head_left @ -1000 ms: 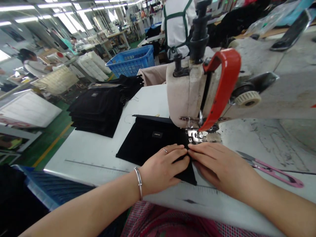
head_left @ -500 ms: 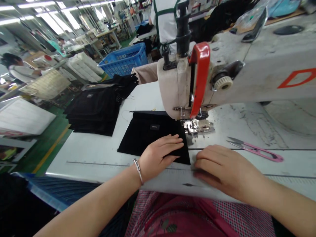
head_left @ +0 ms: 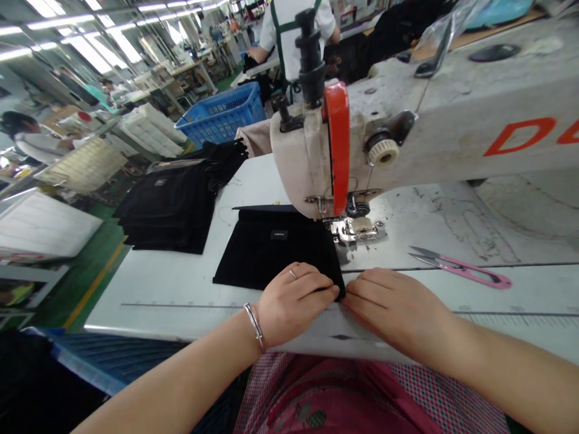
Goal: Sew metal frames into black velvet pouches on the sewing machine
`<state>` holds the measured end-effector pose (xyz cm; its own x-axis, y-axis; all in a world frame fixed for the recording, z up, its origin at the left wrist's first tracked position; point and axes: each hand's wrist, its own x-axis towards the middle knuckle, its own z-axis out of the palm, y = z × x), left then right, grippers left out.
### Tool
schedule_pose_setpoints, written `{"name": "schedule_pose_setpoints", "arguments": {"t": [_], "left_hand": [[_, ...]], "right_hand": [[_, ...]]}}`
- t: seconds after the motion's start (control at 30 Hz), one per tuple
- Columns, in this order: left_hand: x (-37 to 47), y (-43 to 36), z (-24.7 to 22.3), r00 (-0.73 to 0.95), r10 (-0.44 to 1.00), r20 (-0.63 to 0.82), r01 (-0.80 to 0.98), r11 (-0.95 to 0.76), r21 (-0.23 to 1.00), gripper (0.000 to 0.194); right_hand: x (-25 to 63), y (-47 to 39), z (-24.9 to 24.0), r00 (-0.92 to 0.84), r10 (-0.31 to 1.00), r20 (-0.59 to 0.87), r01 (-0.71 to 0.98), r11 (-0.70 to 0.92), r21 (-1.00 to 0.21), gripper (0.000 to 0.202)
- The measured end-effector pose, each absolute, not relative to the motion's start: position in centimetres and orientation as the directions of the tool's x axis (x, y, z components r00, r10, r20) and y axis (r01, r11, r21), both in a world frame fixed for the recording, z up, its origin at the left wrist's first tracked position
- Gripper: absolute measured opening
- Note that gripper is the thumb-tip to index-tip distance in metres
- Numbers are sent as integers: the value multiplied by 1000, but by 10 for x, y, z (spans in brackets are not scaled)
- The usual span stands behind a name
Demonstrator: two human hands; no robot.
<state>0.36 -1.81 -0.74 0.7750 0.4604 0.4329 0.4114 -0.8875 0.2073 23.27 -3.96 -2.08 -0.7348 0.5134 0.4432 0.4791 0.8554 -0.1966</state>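
Note:
A black fabric piece with a small dark label lies flat on the white sewing table, its right edge beside the metal presser foot. My left hand rests on its near right part, fingers drawn together at the corner. My right hand meets that same corner from the right, its fingertips closed on the fabric edge and close to the left fingertips. Above stands the sewing machine with a red lever guard.
Pink thread snips lie right of the foot. A stack of black pieces sits at the left, with a blue basket behind it. Beyond the machine stands a person; another person is far left.
My left fingers have slid nearer to the fabric's corner and drawn together. My right hand has moved left onto that corner. The view has shifted slightly.

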Motion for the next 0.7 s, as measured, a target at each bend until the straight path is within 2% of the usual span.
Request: {"name": "schedule_pose_setpoints", "arguments": {"t": [0.13,0.27,0.53,0.7], "left_hand": [[6,-21,-7,818,430,382,401,-903,156,18],[6,-21,-3,837,402,372,386,-915,121,19],[1,-19,0,878,316,360,319,-946,53,20],[3,-20,0,864,329,380,316,-944,99,19]], "right_hand": [[238,-43,-19,-760,504,411,433,863,-258,23],[244,-45,-20,-759,531,377,434,844,-314,18],[243,-45,-18,-745,566,353,459,819,-343,21],[242,-45,-16,-717,571,400,454,818,-354,20]]}}
